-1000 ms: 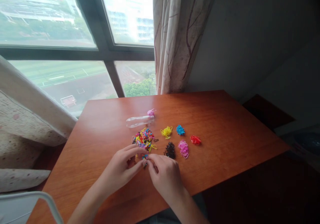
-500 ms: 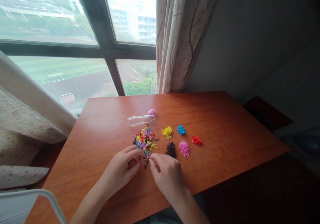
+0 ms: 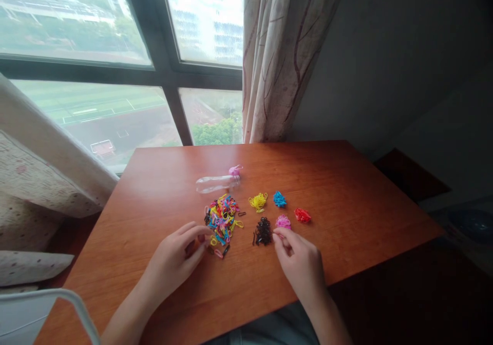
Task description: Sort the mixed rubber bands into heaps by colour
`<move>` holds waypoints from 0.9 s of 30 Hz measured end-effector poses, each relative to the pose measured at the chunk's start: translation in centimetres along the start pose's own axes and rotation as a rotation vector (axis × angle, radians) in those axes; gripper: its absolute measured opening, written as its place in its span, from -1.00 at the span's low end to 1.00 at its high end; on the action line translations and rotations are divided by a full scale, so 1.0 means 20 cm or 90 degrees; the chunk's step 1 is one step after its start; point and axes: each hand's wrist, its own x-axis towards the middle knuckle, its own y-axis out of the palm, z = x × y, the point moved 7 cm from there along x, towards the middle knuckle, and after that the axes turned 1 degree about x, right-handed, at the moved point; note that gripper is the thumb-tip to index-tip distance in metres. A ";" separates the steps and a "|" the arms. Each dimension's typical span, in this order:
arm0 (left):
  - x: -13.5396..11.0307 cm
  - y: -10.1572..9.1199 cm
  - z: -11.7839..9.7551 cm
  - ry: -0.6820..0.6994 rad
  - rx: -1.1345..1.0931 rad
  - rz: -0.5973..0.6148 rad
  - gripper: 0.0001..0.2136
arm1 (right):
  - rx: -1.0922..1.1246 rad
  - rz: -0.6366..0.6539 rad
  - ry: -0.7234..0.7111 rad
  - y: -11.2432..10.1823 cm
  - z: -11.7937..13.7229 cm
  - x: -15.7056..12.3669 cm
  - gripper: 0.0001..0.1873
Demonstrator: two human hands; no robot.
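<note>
My left hand (image 3: 175,256) is at the near left edge of a mixed pile of coloured rubber bands (image 3: 224,217). Its fingers are curled, with thumb and forefinger slightly apart beside a few loose bands. My right hand (image 3: 302,260) has thumb and forefinger pinched together, and a bit of pinkish band seems to show at the tips. Those tips are just below the pink rubber bands (image 3: 283,222), partly covering them, and right of the black rubber bands (image 3: 264,231). Yellow rubber bands (image 3: 258,202), blue rubber bands (image 3: 279,199) and red rubber bands (image 3: 302,215) lie in separate heaps.
Behind the mixed pile a clear plastic bottle (image 3: 216,183) lies on its side, a pink cap (image 3: 234,170) by its mouth. The wooden table (image 3: 162,180) stands against a window with curtains (image 3: 265,57). A white curved rail (image 3: 71,299) is at lower left.
My right hand has moved right, from the mixed pile to the pink heap. My left hand has drawn back slightly left, uncovering loose bands at the pile's near edge.
</note>
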 end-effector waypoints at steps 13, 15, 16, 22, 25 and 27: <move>-0.01 -0.01 0.04 -0.019 0.063 -0.053 -0.80 | -0.015 0.016 -0.029 0.07 0.02 -0.05 -0.72; -0.01 -0.01 0.04 -0.020 0.067 -0.057 -0.80 | -0.016 0.020 -0.036 0.08 0.04 -0.05 -0.72; -0.01 -0.01 0.04 -0.021 0.070 -0.057 -0.80 | -0.017 0.021 -0.038 0.09 0.04 -0.05 -0.72; -0.01 0.00 0.03 -0.030 0.080 -0.053 -0.79 | -0.033 0.001 -0.053 0.09 0.05 -0.05 -0.71; 0.00 0.00 0.03 -0.033 0.079 -0.054 -0.79 | -0.026 -0.002 -0.060 0.08 0.05 -0.05 -0.71; 0.00 0.00 0.03 -0.034 0.079 -0.052 -0.79 | -0.009 -0.001 -0.060 0.08 0.06 -0.06 -0.73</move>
